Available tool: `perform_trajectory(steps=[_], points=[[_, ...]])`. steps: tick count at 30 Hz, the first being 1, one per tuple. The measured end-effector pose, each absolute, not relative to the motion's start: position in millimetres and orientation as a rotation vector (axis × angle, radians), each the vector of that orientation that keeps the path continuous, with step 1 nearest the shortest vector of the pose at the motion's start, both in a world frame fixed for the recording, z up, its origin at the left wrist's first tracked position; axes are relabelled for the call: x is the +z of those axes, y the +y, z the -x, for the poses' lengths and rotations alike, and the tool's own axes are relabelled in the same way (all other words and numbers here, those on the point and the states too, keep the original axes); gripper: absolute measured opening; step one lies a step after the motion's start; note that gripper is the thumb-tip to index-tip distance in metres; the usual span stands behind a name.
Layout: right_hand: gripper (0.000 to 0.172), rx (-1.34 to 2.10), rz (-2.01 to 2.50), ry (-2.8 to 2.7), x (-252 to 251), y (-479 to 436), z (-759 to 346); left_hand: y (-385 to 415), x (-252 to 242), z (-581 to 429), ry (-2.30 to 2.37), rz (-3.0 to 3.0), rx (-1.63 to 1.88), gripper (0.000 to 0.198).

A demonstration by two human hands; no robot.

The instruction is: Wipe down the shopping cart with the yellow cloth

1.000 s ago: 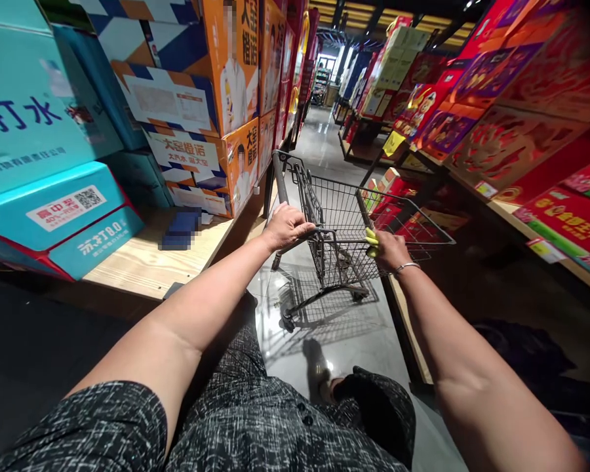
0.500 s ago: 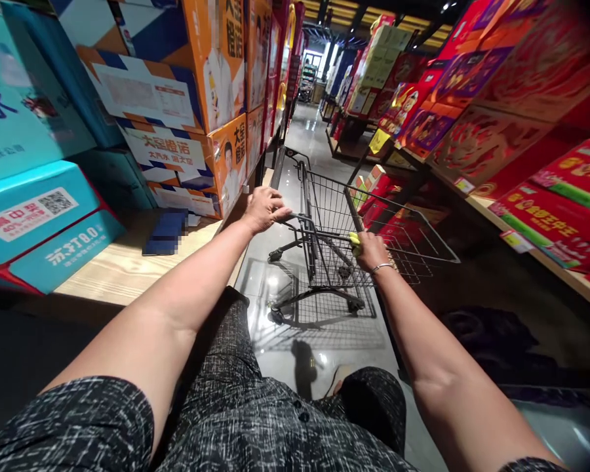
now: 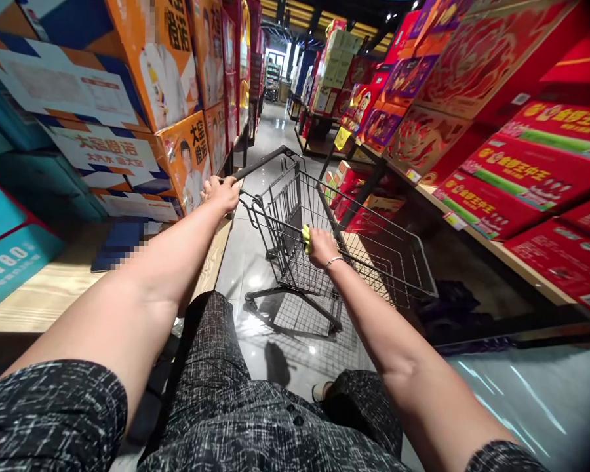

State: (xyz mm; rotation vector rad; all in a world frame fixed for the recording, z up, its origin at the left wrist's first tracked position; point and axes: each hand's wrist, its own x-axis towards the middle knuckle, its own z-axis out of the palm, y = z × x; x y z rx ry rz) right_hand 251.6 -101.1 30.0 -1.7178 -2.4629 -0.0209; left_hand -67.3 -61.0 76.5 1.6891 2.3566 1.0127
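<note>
A black wire shopping cart (image 3: 295,262) stands at an angle in the aisle ahead of me, its basket showing nothing inside. My left hand (image 3: 221,194) is closed around the near end of the cart's handle (image 3: 263,162). Reaching to the near side of the basket, my right hand (image 3: 322,248) is a closed fist at the side rail. A small yellow-green item (image 3: 305,238) pokes out of that fist; its kind is unclear. Whether the right fingers also grip the wire is hidden.
Orange and white drink cartons (image 3: 177,157) are stacked on a wooden shelf at left, beside turquoise boxes (image 3: 14,262) and a dark blue flat item (image 3: 118,242). Red gift boxes (image 3: 511,177) fill the right shelf. Between them the tiled aisle floor (image 3: 270,124) runs back.
The cart has turned, so its handle and open basket now face me more. Both hands have shifted left in the view along with it. More of the right shelf shows.
</note>
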Motion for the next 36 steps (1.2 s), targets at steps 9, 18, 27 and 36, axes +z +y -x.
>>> perform_trajectory(steps=[9,18,27,36], points=[[0.039,0.225,1.563,-2.522,44,-109,-216,-74,64,36,2.179,-1.993,0.989,0.051],[0.05,1.302,1.18,-2.074,52,-92,-225,-79,29,-18,1.323,-2.282,0.918,0.053],[0.067,1.618,1.073,-1.788,46,-70,-254,-83,40,-24,1.4,-2.21,0.584,0.029],[0.061,1.549,1.174,-1.698,-19,-55,-257,-85,28,-27,1.699,-2.16,0.604,0.026]])
